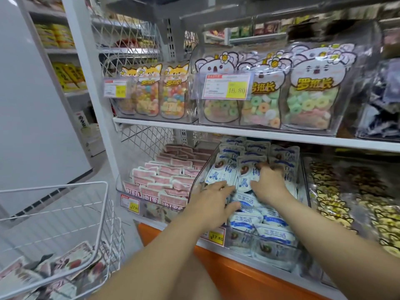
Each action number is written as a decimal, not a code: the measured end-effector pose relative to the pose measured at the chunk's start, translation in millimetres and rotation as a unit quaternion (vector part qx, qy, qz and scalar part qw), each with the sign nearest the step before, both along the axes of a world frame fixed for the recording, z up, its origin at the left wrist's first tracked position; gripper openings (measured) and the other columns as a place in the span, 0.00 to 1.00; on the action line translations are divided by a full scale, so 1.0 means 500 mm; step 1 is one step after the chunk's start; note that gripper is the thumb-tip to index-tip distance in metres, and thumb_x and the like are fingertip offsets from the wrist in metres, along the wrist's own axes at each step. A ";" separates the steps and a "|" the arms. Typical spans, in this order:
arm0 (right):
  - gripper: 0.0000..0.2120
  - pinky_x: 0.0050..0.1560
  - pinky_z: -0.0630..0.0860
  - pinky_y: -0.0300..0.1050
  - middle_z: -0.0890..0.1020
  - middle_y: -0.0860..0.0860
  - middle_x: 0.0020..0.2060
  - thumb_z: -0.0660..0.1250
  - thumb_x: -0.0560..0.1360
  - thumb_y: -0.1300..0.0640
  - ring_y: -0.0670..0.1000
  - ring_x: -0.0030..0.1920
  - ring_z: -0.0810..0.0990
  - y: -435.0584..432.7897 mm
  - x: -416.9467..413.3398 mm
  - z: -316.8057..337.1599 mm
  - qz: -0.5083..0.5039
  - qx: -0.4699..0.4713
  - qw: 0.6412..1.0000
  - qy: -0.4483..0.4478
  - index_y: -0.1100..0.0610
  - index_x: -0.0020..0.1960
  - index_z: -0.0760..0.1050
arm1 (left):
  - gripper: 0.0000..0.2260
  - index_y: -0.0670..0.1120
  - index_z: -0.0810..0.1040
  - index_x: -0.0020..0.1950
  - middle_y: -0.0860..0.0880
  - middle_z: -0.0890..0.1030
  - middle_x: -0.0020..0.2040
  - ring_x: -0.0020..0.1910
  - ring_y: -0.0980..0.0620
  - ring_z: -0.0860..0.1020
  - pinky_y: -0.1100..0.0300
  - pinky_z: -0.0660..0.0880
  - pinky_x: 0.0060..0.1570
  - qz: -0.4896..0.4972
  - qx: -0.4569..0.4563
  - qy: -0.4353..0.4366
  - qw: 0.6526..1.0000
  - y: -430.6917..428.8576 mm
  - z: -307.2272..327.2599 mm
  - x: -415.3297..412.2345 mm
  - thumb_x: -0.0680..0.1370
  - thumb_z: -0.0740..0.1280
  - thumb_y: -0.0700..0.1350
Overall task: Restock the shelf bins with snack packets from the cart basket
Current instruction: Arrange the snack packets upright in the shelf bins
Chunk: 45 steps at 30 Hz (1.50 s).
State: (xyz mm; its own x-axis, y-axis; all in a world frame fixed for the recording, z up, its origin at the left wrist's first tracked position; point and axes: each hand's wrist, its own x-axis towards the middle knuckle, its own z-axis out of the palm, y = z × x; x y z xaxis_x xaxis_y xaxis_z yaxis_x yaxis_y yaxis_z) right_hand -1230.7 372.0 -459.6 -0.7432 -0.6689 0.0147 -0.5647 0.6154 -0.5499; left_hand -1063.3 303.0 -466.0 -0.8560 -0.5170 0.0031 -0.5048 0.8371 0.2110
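Note:
Both hands reach into a clear shelf bin full of blue-and-white snack packets on the lower shelf. My left hand lies flat with fingers spread over the packets at the bin's left side. My right hand sits further back, fingers curled around the lower edge of an upright blue-and-white packet. At the lower left stands the white wire cart basket, with several pink and white packets lying in its bottom.
Left of the blue bin is a bin of pink packets. To the right, a bin of brown and yellow snacks. The shelf above carries bins of candy bags with price tags. An orange base panel runs below.

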 end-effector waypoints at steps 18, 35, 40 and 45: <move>0.30 0.64 0.73 0.55 0.62 0.56 0.74 0.62 0.82 0.51 0.61 0.71 0.60 -0.013 0.018 -0.022 0.153 0.175 0.945 0.230 0.52 0.79 0.53 | 0.31 0.58 0.48 0.81 0.53 0.45 0.81 0.80 0.51 0.48 0.43 0.42 0.77 0.008 0.016 -0.078 0.997 -0.009 -0.004 -0.026 0.81 0.48 0.67; 0.27 0.74 0.56 0.60 0.45 0.46 0.81 0.46 0.85 0.44 0.62 0.76 0.56 0.028 0.025 -0.008 0.180 0.190 0.942 0.209 0.43 0.80 0.39 | 0.31 0.58 0.47 0.81 0.52 0.47 0.82 0.80 0.50 0.46 0.43 0.43 0.77 0.010 0.017 -0.074 0.997 -0.002 0.008 -0.019 0.80 0.49 0.67; 0.23 0.71 0.59 0.58 0.59 0.47 0.78 0.49 0.84 0.44 0.58 0.75 0.58 0.030 0.073 0.042 0.205 0.155 0.932 0.256 0.46 0.78 0.54 | 0.30 0.55 0.55 0.80 0.51 0.57 0.80 0.78 0.48 0.59 0.45 0.56 0.76 0.003 0.002 -0.005 1.000 0.006 0.039 0.026 0.81 0.55 0.64; 0.16 0.60 0.73 0.52 0.80 0.46 0.62 0.59 0.80 0.44 0.53 0.64 0.75 -0.017 0.197 0.089 0.314 -0.004 0.919 0.240 0.45 0.67 0.73 | 0.21 0.58 0.70 0.72 0.55 0.77 0.66 0.62 0.53 0.76 0.59 0.71 0.61 0.033 0.001 0.110 0.993 -0.025 0.081 0.213 0.79 0.63 0.57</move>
State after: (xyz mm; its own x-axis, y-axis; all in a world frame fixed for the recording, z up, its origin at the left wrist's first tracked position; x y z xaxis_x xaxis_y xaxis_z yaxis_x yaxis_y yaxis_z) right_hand -1132.0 363.3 -415.1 -0.1172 -0.9619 0.2470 -0.9856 0.0821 -0.1478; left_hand -956.7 290.7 -425.6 -0.7986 -0.5728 0.1847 -0.5007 0.8027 0.3239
